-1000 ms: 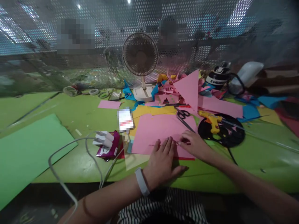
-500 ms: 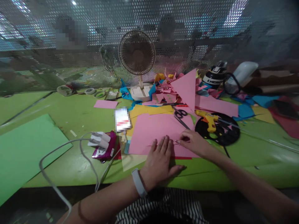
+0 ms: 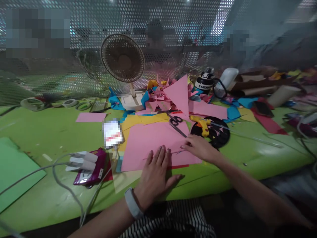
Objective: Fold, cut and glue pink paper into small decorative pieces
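Observation:
A pink paper sheet lies flat on the green table. My left hand, with a pale band on its wrist, rests on the sheet's front part with fingers stretched out. Thin lines show on the paper on both sides of that hand. To the right, my right hand is closed over the sheet, thumb and fingers drawn together; whatever they grip is too small to make out. Scissors lie on the sheet, blades pointing toward my right hand. Beside it, a yellow glue gun rests on a black round tray.
A fan stands behind, near a heap of pink paper scraps and a bottle. At left are a lit phone, a purple power bank-like box with white plugs and cables, and a green sheet.
The view has turned right, so everything sits further left. My left hand stays flat on the pink sheet; my right hand has shifted slightly, leaving more of the thin line between the hands visible.

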`<state>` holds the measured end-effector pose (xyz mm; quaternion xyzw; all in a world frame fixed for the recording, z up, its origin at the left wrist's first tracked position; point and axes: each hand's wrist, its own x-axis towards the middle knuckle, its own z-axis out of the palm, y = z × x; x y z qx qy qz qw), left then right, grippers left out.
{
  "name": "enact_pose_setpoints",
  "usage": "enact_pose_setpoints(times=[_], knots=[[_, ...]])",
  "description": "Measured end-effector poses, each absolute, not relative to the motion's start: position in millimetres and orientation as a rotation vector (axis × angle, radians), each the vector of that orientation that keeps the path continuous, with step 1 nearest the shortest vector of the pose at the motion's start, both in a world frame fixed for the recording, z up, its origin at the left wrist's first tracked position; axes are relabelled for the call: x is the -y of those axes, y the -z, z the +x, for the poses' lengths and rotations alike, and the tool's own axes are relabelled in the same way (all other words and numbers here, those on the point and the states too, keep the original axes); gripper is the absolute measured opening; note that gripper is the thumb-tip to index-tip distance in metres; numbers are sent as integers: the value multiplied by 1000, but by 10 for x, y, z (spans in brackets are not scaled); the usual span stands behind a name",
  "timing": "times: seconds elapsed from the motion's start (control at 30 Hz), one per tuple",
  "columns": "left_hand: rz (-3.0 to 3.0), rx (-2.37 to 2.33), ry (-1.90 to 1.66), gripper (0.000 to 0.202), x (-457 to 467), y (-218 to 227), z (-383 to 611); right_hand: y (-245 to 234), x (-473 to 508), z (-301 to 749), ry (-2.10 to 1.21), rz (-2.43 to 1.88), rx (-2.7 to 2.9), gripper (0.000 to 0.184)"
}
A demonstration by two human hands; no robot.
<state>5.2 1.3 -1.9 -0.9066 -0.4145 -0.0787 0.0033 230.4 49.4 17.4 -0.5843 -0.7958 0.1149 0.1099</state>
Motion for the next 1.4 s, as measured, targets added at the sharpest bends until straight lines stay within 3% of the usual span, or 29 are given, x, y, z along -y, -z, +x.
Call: enact_pose_setpoints(times=[0.17,0.3,0.4,0.9,1.4], knots=[[-2810,1262,267,78,-29,35,46,-197,-197,2149,-45,-1634,2189,30],[-2817,1206,186,78,-60,64,18,-49,71,1878,-75,-1286,2497,67],[-2832,1166,136,81,-82,75,-4,47,136,1792,-150,-1302,2569,78],[-2829,1156,213,80,-89,117,-20,40,128,1787,-222,-1400,2567,79],[-2850,1265,252,74,-52,24,23,50,160,2063,-84,-1586,2532,74]])
